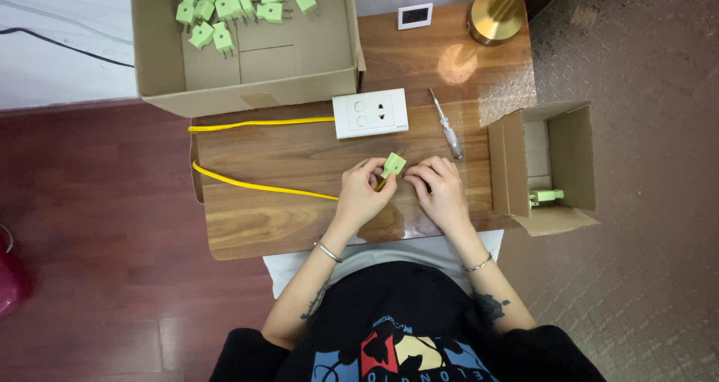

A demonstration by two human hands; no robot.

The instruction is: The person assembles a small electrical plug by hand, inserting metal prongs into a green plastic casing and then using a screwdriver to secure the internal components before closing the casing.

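A light green plug (pixel 393 163) is pinched in the fingers of my left hand (pixel 361 189) above a small wooden table (pixel 284 210). A yellow cable (pixel 255 186) runs from the plug leftward across the table and loops back toward a white wall socket plate (pixel 371 113). My right hand (pixel 440 189) rests just right of the plug, its fingertips curled near it; whether they touch it is unclear.
A big open cardboard box (pixel 247 82) at the back holds several green plugs (pixel 225 11). A smaller box (pixel 550 165) on the right holds one green plug (pixel 545 196). A screwdriver (pixel 447 126) lies beside the socket plate. A brass lamp base (pixel 494 15) stands at the back right.
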